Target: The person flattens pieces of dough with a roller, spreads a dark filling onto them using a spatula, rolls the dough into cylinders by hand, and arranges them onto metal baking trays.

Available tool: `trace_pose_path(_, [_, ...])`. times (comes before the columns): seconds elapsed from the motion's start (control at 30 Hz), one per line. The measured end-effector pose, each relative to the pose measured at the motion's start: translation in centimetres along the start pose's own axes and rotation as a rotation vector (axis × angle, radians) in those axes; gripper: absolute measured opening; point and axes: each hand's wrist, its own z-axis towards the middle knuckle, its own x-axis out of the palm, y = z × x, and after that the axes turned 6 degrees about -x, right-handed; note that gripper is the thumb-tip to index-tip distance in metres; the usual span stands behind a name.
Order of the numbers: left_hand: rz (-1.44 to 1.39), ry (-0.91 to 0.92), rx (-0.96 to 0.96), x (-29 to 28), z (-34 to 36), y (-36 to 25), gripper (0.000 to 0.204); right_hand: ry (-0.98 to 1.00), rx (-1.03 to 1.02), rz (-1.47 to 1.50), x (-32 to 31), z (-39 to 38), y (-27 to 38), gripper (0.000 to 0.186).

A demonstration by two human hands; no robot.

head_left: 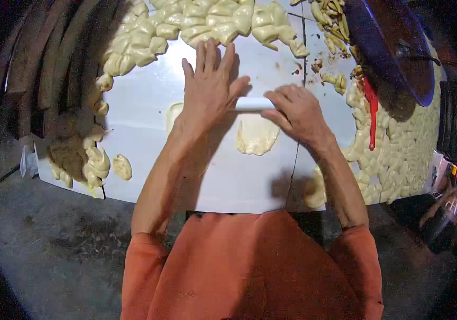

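A thin sheet of dough [258,140] lies on the white tabletop in front of me. A white rolling pin [252,104] rests across its far edge. My right hand [295,113] is closed around the pin's right end. My left hand [211,80] has its fingers stretched out and spread, its palm over the pin's left end, which it hides. Beside my left wrist, part of another flat pale piece [172,114] shows; the arm covers the rest.
Plump dough pieces [207,18] line the far side, with more at left [97,164]. Many small pieces [391,146] cover the right side. A red long-handled tool [371,112] lies by a tilted blue basin [394,42]. Dark boards [47,58] stand at left.
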Motion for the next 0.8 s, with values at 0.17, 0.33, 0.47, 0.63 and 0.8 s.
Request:
trace_pose_path(0.17, [-0.026,0.084,0.099,-3.7,-3.3,-1.9,0.081,-0.076,0.026,0.071,-2.7,-2.7,3.8,0.046])
trace_pose_path(0.33, [-0.025,0.105,-0.019,-3.2,-9.3,-4.2,0.062,0.118,0.188,-0.172,1.1,-6.1,6.1,0.064])
trace_pose_path(0.47, [-0.11,0.214,-0.027,-3.8,-13.7,-5.4,0.067,0.063,0.203,-0.107,3.0,-11.6,7.4,0.065])
trace_pose_path(0.63, [-0.158,0.269,-0.056,-5.3,-17.8,-6.4,0.073,-0.01,0.176,-0.128,3.2,-12.7,8.6,0.066])
trace_pose_path(0.8, [-0.024,0.192,-0.048,-5.7,-15.6,-6.0,0.072,-0.079,0.186,-0.169,2.2,-10.9,7.9,0.061])
